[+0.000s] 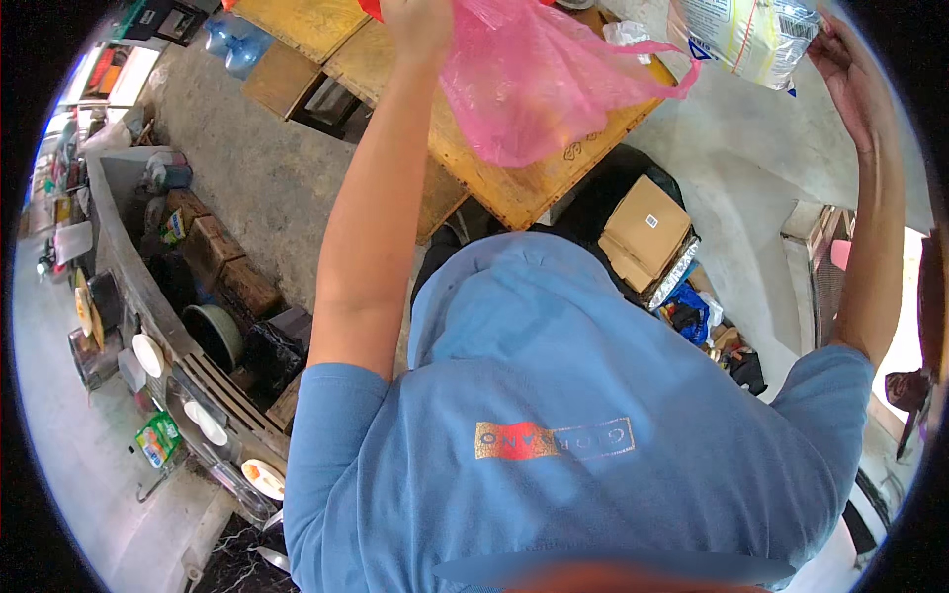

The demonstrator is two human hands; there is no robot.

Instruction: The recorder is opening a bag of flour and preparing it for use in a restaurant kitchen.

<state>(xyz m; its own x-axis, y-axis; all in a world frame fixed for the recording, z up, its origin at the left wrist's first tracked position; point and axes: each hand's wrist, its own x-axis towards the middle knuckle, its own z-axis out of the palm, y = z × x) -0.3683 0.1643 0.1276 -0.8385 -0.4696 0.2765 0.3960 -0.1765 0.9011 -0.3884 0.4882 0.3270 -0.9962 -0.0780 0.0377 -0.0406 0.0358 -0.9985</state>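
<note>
My left hand [421,26] is at the top edge of the view, its fingers cut off by the frame. It is beside a translucent pink plastic bag [519,89], whose loose handle trails to the right. Whether it grips the bag cannot be seen. A bit of red material [370,8] shows left of this hand. At the upper right, my right hand [845,81] holds the end of a glossy printed plastic packet [749,41], which bears writing and a barcode. The yellow wooden table [511,196] lies under the pink bag.
A flattened cardboard box [645,230] tops a pile of refuse beside the table's near corner. Blue water bottles [241,44] stand by a wooden bench [278,78]. Along the left runs a low concrete wall [122,259], with plates [148,354] and kitchenware beyond it.
</note>
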